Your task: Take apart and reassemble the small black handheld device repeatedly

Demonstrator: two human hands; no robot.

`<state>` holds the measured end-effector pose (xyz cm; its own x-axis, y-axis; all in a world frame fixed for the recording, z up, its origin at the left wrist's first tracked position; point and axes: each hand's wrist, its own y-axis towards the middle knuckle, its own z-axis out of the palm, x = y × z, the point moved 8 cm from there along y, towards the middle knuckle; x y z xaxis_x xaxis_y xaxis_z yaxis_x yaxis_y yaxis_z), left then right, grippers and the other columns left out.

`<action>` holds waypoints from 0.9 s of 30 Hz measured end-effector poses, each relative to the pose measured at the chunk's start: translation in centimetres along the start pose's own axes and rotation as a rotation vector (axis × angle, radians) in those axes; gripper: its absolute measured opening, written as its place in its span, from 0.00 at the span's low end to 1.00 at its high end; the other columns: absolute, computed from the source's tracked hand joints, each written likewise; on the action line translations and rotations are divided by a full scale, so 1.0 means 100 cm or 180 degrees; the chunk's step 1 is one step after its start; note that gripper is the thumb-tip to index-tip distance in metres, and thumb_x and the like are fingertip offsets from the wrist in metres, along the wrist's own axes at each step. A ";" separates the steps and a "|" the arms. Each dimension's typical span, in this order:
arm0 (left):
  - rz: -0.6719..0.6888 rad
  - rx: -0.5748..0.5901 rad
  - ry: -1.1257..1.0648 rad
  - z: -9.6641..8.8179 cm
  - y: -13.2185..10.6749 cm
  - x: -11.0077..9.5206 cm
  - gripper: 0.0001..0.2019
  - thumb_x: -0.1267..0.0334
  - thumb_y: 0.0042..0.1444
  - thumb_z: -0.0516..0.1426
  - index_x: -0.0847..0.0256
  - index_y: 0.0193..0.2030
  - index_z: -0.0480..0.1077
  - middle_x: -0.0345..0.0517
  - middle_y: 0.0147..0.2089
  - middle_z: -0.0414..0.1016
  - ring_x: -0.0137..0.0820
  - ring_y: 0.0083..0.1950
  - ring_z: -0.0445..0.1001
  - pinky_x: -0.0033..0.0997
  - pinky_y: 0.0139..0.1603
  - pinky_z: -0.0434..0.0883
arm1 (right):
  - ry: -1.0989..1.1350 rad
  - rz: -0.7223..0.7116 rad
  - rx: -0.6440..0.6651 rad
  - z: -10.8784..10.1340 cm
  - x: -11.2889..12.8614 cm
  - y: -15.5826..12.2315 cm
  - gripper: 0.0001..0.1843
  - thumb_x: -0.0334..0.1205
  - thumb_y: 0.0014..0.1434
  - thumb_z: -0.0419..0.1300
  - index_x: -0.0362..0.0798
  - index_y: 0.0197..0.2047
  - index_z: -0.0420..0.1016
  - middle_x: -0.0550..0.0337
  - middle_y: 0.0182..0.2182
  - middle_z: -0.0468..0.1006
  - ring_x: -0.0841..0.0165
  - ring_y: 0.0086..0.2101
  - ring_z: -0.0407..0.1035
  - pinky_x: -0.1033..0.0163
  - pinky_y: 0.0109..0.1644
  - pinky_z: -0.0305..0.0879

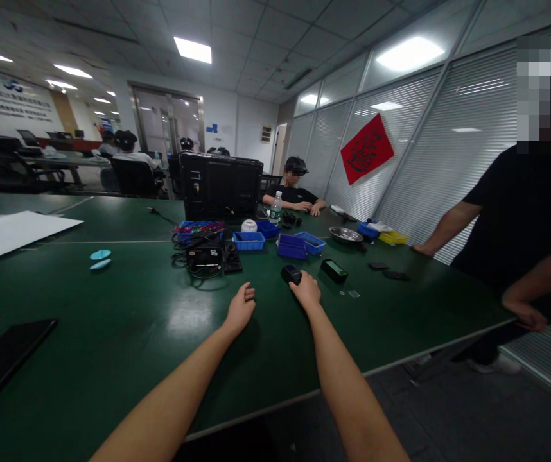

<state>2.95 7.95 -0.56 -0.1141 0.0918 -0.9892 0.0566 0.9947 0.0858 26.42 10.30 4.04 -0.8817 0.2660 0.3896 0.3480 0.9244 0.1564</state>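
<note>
My right hand (307, 290) is closed around the near end of a small black box-shaped device (290, 274) on the green table; the exact kind cannot be made out. To its left, my left hand (241, 308) rests at the tabletop, fingers loosely extended and holding nothing. Just right of the device lies a black box (334, 271) with a greenish top face. A small transparent rectangular piece (354, 294) and a tiny pale ring (341, 293) are on the table nearby.
Blue trays (248, 241), a black adapter with cables (204, 258), a metal bowl (345, 235) and a bottle (276, 208) stand beyond my hands. Flat black pieces (395, 275) lie right. One person (299, 189) sits opposite; another (511, 212) stands at the right edge.
</note>
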 end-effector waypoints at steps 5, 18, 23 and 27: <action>0.0025 -0.0014 -0.0047 0.000 0.002 0.003 0.30 0.79 0.44 0.51 0.64 0.57 0.55 0.54 0.51 0.68 0.30 0.49 0.70 0.34 0.52 0.66 | -0.0059 0.0085 0.0041 0.001 -0.005 0.002 0.31 0.48 0.50 0.56 0.46 0.55 0.59 0.45 0.48 0.67 0.56 0.47 0.62 0.56 0.43 0.61; 0.0034 -0.0083 -0.0019 -0.004 0.004 0.004 0.31 0.77 0.44 0.53 0.63 0.58 0.54 0.53 0.48 0.70 0.30 0.46 0.71 0.34 0.50 0.66 | 0.0693 -0.0008 -0.1087 -0.040 0.000 -0.011 0.27 0.49 0.51 0.55 0.44 0.52 0.63 0.46 0.47 0.67 0.56 0.48 0.59 0.55 0.48 0.56; 0.0092 -0.0008 0.0181 -0.001 0.001 -0.001 0.31 0.77 0.45 0.52 0.65 0.59 0.52 0.52 0.48 0.69 0.28 0.47 0.70 0.31 0.51 0.66 | 0.2128 -0.0277 -0.1180 -0.036 0.015 -0.018 0.26 0.55 0.51 0.53 0.43 0.47 0.66 0.48 0.42 0.69 0.60 0.43 0.64 0.57 0.45 0.62; 0.0296 -0.0175 0.0519 -0.003 -0.003 -0.009 0.30 0.74 0.45 0.53 0.62 0.58 0.54 0.53 0.53 0.66 0.31 0.49 0.69 0.31 0.47 0.69 | 0.3599 0.0274 0.0962 0.036 0.039 -0.019 0.19 0.51 0.58 0.46 0.43 0.36 0.66 0.56 0.23 0.71 0.69 0.20 0.67 0.66 0.20 0.63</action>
<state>2.72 7.62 0.35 -0.2702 0.1854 -0.9448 0.0207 0.9822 0.1868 21.20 10.60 1.95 -0.0213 0.0771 0.9968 0.1687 0.9830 -0.0724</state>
